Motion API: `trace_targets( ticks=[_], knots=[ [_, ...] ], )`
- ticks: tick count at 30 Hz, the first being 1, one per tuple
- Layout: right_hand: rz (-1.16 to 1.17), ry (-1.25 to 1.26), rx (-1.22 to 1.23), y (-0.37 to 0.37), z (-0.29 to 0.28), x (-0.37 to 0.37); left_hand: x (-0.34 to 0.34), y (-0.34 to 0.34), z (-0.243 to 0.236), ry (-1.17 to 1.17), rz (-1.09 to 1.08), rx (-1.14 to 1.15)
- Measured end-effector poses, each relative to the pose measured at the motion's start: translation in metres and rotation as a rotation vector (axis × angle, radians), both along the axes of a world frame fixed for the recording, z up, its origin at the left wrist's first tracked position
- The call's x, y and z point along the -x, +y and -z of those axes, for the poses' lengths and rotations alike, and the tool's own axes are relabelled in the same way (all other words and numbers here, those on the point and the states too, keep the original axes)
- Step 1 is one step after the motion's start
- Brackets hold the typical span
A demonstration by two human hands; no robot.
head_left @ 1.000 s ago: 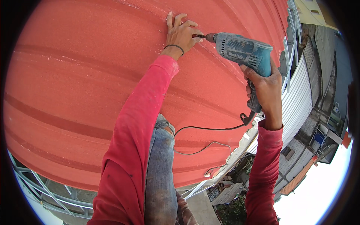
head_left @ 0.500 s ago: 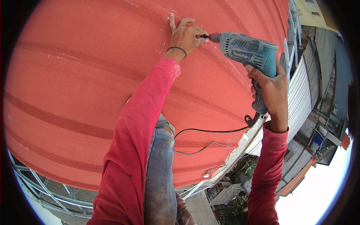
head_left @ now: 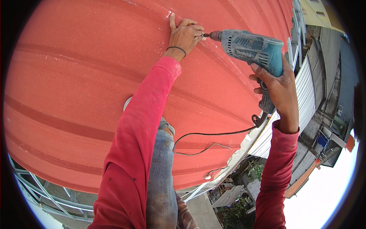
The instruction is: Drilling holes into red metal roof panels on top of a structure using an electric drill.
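Observation:
My right hand (head_left: 278,82) is wrapped round the handle of a teal and grey corded power drill (head_left: 251,49), held level with its chuck (head_left: 216,36) pointing left. A short dark bit runs from the chuck to the fingertips of my left hand (head_left: 185,39). The left thumb and fingers lean on the red ribbed metal roof sheet (head_left: 91,80), while others close at the bit's tip around something small, mostly hidden. White scuffs mark the sheet beside that hand. From the drill's handle a black cord (head_left: 217,133) trails down over the sheet.
My jeans-clad leg (head_left: 162,183) rests on the roof below my left arm. The roof edge (head_left: 244,147) runs along the right, with lower buildings and a white corrugated roof (head_left: 305,99) beyond it. Metal framing (head_left: 49,194) shows past the lower left edge.
My left hand has shifted slightly left, and the drill's tip has moved a little left with it. My right hand and forearm have moved slightly right and down.

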State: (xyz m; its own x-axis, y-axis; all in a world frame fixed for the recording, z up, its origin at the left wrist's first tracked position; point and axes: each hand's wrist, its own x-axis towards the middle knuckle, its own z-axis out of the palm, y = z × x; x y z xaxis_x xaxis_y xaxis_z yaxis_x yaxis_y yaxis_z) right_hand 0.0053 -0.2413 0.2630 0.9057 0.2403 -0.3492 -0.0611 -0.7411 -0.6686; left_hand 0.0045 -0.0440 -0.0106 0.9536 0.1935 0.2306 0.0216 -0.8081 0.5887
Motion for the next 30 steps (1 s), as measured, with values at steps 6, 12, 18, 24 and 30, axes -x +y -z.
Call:
trace_targets(
  ticks=[6, 12, 18, 24, 30],
  knots=[
    [-0.055, 0.013, 0.031, -0.004, 0.001, -0.008, -0.001, 0.001, 0.001, 0.005, 0.007, -0.013],
    [-0.114, 0.013, 0.073, 0.003, 0.002, -0.011, -0.002, 0.0, 0.0, -0.001, -0.009, 0.04],
    [-0.148, -0.077, 0.102, 0.002, 0.016, -0.011, -0.002, 0.003, 0.002, 0.007, 0.006, 0.069],
    [-0.036, -0.002, 0.041, -0.003, 0.017, -0.01, -0.002, -0.001, -0.005, 0.026, -0.006, 0.137],
    [-0.1, -0.067, 0.108, 0.007, 0.01, -0.013, 0.0, 0.0, -0.007, 0.01, -0.041, 0.147]
  ],
)
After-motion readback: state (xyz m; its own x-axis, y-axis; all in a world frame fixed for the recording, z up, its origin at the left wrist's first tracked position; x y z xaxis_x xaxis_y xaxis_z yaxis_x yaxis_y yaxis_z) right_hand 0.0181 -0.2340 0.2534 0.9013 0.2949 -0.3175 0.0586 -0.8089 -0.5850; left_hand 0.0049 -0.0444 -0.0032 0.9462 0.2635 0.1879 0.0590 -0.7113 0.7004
